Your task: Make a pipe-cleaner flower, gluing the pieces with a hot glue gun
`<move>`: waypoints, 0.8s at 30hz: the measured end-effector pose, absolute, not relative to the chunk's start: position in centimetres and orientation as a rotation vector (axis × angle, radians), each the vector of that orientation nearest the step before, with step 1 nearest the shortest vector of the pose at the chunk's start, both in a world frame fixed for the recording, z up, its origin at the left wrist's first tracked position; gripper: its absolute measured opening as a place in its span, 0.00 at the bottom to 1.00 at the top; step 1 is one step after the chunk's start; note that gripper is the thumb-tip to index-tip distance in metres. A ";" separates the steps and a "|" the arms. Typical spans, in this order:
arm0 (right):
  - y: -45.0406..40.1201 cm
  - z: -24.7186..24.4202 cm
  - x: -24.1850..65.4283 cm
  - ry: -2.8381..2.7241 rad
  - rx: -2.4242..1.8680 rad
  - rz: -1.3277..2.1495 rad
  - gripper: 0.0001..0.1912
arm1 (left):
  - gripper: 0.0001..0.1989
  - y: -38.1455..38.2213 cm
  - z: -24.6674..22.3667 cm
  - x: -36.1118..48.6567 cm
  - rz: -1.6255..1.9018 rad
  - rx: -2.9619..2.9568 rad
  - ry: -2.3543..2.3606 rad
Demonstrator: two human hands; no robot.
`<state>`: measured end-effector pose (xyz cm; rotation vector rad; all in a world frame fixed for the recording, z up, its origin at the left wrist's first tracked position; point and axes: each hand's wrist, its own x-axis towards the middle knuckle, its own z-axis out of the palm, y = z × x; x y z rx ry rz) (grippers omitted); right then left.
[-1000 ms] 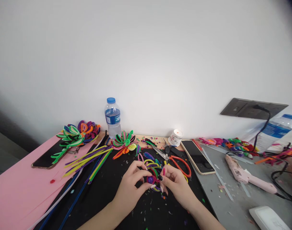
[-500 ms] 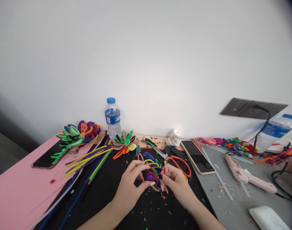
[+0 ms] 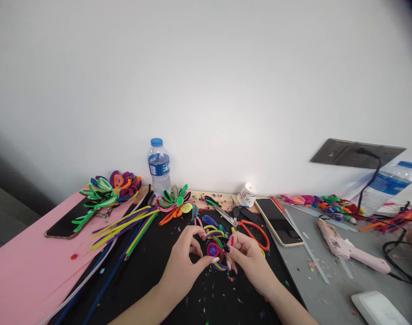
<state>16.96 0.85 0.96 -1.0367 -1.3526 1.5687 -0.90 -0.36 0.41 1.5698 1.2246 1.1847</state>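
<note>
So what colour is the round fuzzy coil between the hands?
The coil is purple, edged in magenta; head view.

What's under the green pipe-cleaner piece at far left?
A phone, dark screen up, partly beneath it on the pink sheet. Its near-left part shows; whatever the green pipe-cleaner piece directly overlaps is covered.

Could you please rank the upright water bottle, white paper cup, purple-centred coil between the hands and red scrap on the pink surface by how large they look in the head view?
1. Upright water bottle
2. White paper cup
3. Purple-centred coil
4. Red scrap
</note>
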 end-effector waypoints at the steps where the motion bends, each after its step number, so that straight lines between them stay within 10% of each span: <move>1: 0.8 1.0 16.9 -1.354 -1.035 1.566 0.13 | 0.19 -0.3 0.3 -0.9 1.180 1.548 1.239; 9: 1.0 1.0 17.0 -1.271 -1.076 1.472 0.15 | 0.28 -0.2 0.0 -0.9 1.211 1.423 1.297; 16: 1.7 0.7 17.7 -1.050 -1.084 1.311 0.13 | 0.08 0.4 0.7 -1.3 1.301 1.310 1.267; 24: 1.7 1.2 17.8 -0.947 -1.083 1.258 0.15 | 0.12 1.0 0.4 -1.8 1.283 1.060 1.206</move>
